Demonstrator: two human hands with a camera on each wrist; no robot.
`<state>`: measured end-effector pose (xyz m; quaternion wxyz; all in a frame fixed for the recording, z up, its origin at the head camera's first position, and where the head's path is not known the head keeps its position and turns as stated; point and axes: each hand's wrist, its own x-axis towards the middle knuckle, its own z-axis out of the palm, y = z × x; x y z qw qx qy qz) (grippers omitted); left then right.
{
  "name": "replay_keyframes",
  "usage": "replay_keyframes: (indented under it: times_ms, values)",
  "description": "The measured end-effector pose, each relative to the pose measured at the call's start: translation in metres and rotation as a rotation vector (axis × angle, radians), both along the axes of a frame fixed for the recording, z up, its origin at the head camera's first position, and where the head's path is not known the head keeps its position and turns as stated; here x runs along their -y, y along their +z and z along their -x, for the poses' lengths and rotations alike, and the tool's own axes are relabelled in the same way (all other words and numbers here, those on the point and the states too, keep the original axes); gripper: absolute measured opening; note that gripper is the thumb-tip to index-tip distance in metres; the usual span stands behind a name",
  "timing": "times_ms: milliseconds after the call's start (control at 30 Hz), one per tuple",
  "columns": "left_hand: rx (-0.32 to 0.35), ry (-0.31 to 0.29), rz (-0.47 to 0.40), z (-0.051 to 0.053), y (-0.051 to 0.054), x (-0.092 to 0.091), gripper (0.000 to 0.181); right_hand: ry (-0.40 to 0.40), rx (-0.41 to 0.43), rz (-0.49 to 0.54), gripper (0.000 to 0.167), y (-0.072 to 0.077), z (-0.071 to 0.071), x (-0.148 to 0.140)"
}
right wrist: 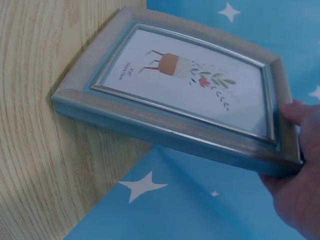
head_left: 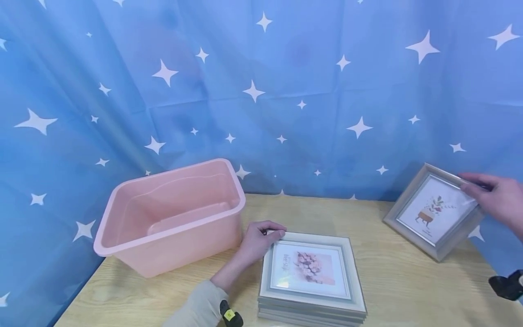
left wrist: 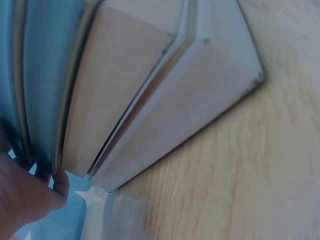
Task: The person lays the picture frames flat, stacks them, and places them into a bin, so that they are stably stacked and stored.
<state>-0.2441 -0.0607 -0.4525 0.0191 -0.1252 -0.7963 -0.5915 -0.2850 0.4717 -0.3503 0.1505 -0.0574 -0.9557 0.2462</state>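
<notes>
A stack of picture frames (head_left: 312, 313) lies on the table, its top frame (head_left: 345, 254) pale, with a pink flower print. My left hand (head_left: 257, 240) grips the top frame's far left corner, thumb above the rim. In the left wrist view that hand (left wrist: 30, 197) is at the corners of the stacked frames (left wrist: 125, 100); most of its fingers are hidden. At the table's right, my right hand (head_left: 500, 195) holds a grey-brown frame (head_left: 412, 231) by its upper right side. This frame (right wrist: 175, 125) is tilted up and shows a potted plant print.
A pink plastic bin (head_left: 180, 245) stands left of the stack, its inside facing up. Behind the wooden table (head_left: 318, 213) hangs a blue curtain (head_left: 302, 150) with white stars. The table's right edge runs below the raised frame.
</notes>
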Motion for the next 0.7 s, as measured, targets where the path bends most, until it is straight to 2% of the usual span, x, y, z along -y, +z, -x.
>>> replay_keyframes:
  times_ms: [200,333,467,700]
  values:
    - [0.030,-0.007,-0.001,0.001,0.002,0.001,0.010,0.007,-0.063,-0.009,0.047,-0.008,0.001,0.005]
    - [0.033,-0.015,-0.020,0.000,0.000,-0.002,0.010,-0.003,-0.063,0.003,0.050,-0.012,-0.006,0.007]
    - [0.031,-0.009,-0.025,0.000,0.001,-0.002,0.010,0.001,-0.028,-0.012,0.052,-0.010,-0.010,0.013]
    - [0.040,-0.006,-0.028,-0.001,0.001,-0.001,0.011,0.025,-0.060,-0.044,0.047,-0.005,-0.019,0.023]
